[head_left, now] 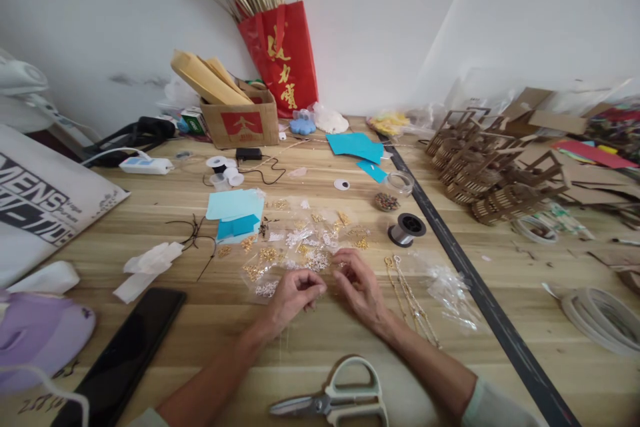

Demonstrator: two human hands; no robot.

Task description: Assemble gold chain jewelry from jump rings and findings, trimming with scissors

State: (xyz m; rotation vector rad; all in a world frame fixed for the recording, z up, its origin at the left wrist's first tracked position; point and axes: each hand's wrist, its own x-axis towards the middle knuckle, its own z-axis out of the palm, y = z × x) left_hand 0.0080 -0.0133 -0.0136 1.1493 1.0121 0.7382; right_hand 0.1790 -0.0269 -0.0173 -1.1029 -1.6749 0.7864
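Observation:
My left hand [299,291] is closed in a pinch over the front edge of small clear bags of jewellery findings [316,260]. Anything between its fingertips is too small to make out. Just to its right, my right hand [359,285] has its fingers curled, with a gap between thumb and forefinger and nothing visible in it. Gold findings [269,254] and silver ones lie in and around the bags. To the right of my right hand lie gold and silver chains [411,297]. Scissors [333,400] rest near the front edge, between my forearms.
A wire spool [407,230] and a tub of beads [387,201] stand beyond the chains. A black phone [125,353] lies at left, with blue cards [235,213] behind it. Small wooden baskets [493,173] and coiled tubing [603,320] sit at right. A red bag [297,47] leans on the wall.

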